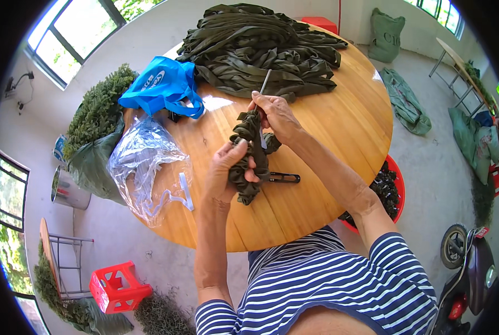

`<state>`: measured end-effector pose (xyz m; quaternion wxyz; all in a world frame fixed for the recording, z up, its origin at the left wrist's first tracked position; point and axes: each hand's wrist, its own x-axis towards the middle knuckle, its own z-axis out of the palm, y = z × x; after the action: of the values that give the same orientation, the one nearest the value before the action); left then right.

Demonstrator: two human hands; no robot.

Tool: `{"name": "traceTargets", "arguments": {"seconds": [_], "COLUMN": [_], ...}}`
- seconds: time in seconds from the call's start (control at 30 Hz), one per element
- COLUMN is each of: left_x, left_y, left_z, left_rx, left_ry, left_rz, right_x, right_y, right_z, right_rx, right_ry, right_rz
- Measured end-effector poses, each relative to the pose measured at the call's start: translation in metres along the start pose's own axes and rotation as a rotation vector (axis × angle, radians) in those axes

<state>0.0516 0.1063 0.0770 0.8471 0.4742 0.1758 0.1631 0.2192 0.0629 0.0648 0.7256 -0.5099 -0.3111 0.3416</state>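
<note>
Over the round wooden table [216, 223], my left hand [222, 167] is closed around a bunched, ruffled strip of dark green fabric [248, 151]. The folds are gathered tightly along its length. Pinched in my right hand [278, 116] is a thin metal rod [266, 82], slanting up past the fingers at the top end of the gathered strip. How far the rod runs inside the fabric is hidden. A black, slotted, handle-like piece [284, 177] lies just right of the strip. Beyond my hands rests a large heap of dark green fabric strips [255, 50].
On the table's left are a blue bag [157, 89] and a clear plastic bag [143, 162]. A red basin [397, 190] of dark pieces stands by the right edge. Around the floor are a red stool [121, 287], green sacks [386, 36] and a scooter [476, 268].
</note>
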Motion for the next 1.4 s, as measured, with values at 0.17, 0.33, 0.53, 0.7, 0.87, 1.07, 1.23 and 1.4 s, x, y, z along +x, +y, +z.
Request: {"name": "traceTargets", "arguments": {"seconds": [0.17, 0.33, 0.53, 0.7, 0.87, 1.07, 1.23, 1.4], "left_x": [-0.017, -0.012, 0.002, 0.014, 0.008, 0.009, 0.012, 0.002], "left_y": [-0.006, -0.010, -0.020, -0.026, -0.023, -0.033, -0.024, 0.014], "left_z": [0.014, 0.007, 0.003, -0.005, 0.007, 0.006, -0.007, 0.004], "left_rx": [-0.133, 0.184, 1.021, 0.765, 0.770, 0.785, 0.697, 0.875], "left_ry": [0.165, 0.374, 0.598, 0.499, 0.473, 0.523, 0.606, 0.487], "left_rz": [0.018, 0.479, 0.703, 0.383, 0.370, 0.444, 0.688, 0.619], "right_x": [0.013, 0.005, 0.004, 0.007, 0.031, 0.033, 0.009, -0.016], "right_y": [-0.002, -0.004, 0.000, -0.002, 0.013, 0.014, -0.004, -0.037], "right_z": [0.001, 0.001, 0.000, 0.002, -0.008, -0.009, -0.018, -0.044], "right_rx": [-0.011, 0.059, 0.173, 0.116, -0.036, -0.050, -0.110, -0.989], "right_ry": [0.014, 0.079, 0.192, 0.212, 0.200, 0.214, 0.109, 0.099], "right_rz": [-0.019, -0.069, -0.064, -0.058, -0.176, -0.204, 0.010, -0.400]}}
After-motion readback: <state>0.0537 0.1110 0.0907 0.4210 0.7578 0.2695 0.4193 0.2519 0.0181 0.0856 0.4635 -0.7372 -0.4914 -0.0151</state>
